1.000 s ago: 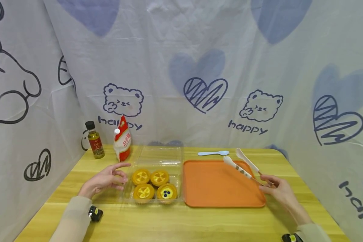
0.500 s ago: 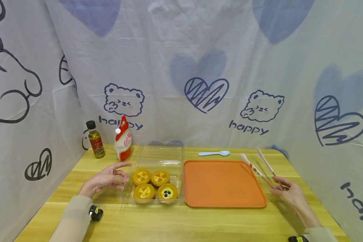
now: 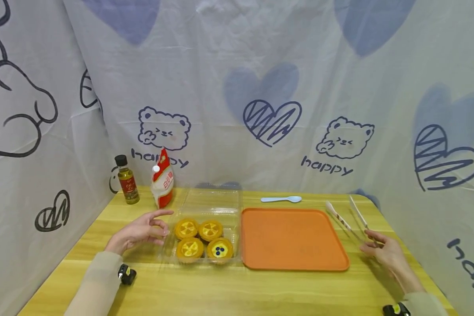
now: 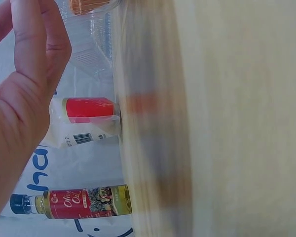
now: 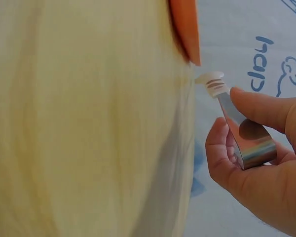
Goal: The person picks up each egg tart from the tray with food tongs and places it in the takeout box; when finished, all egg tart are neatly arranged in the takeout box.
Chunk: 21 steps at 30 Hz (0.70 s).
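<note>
My right hand (image 3: 389,256) holds a pair of tongs (image 3: 340,219) just right of the orange tray (image 3: 294,239). The tongs' pale, brown-marked arms stand spread and point away from me. In the right wrist view, thumb and fingers grip their shiny metal bend (image 5: 256,153). My left hand (image 3: 142,230) is at the left side of a clear plastic box (image 3: 211,199), its fingers loosely bent with nothing in them; whether they touch the box I cannot tell. Several egg tarts (image 3: 189,249) sit in the box, its lid raised; one tart (image 3: 220,250) bears dark blue berries.
Behind the left hand stand an olive oil bottle (image 3: 128,182) and a red-and-white bag (image 3: 163,182). A light blue spoon (image 3: 281,199) lies behind the tray. Printed curtains (image 3: 221,87) enclose the back and sides of the wooden table (image 3: 205,292).
My right hand has moved the tongs rightward, from over the tray's right part to beyond its right edge. The left hand stays by the box.
</note>
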Motion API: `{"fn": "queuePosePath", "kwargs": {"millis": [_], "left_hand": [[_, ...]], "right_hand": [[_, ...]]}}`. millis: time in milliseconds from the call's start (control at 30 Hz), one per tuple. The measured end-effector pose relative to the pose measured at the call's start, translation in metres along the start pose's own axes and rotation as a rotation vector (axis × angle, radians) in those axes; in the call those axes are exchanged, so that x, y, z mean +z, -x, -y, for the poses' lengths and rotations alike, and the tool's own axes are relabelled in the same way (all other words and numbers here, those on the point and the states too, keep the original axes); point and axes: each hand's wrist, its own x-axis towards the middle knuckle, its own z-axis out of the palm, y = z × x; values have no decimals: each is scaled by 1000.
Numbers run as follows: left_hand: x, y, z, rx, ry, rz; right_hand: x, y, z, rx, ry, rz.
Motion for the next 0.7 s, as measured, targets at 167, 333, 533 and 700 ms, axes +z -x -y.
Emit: {"fn": "queuePosePath", "kwargs": {"millis": [167,333,533,700], "left_hand": [[-1,-2,-1,3,5,1],[-1,-3,-1,5,2,1],[-1,-2,-2,0,-3,-1],[-1,-1,-1,-1,-9,-2]], "right_hand": [[-5,-5,-3,-5,68,19],[-10,-10,-8,-4,162,59],[-12,-12,-13,-19,191,101],[-13,-14,-12,13,158,129]]}}
